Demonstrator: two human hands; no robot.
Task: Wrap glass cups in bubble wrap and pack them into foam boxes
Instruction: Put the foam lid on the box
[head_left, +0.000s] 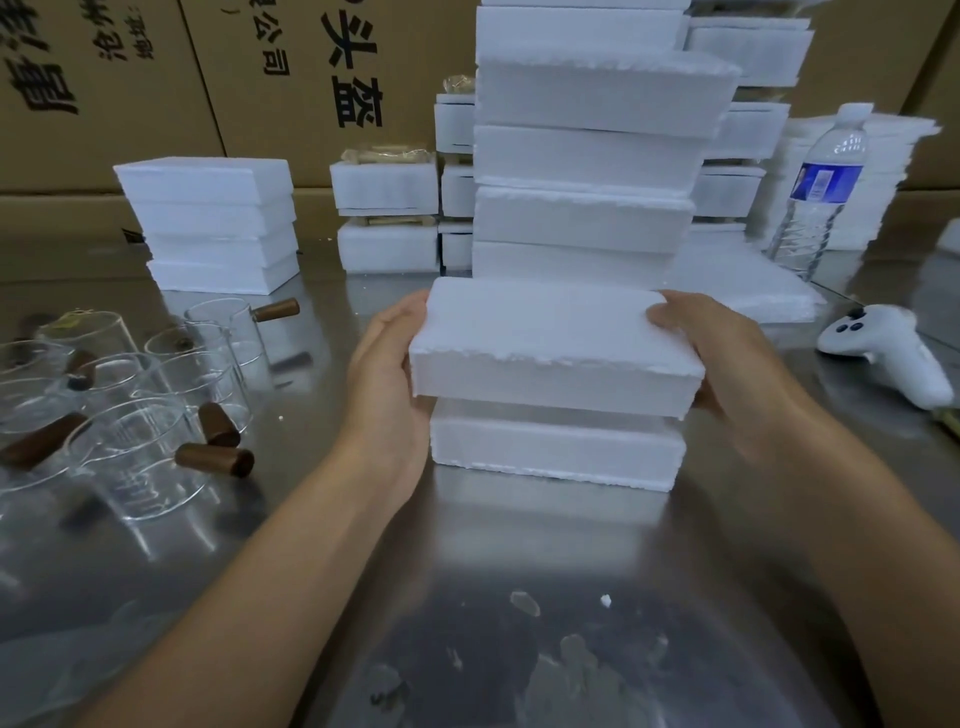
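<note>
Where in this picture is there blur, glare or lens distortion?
Head view: motion blur smears the right hand gripping the white rectangular foam box; the shiny steel table gives soft glare and reflections; the clear plastic water bottle leans, from wide-angle distortion; the clear glass cups look slightly soft.

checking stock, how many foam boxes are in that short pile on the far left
4 foam boxes in one pile: top, second, third, and bottom on the table. Any behind the pile would be hidden.
</note>
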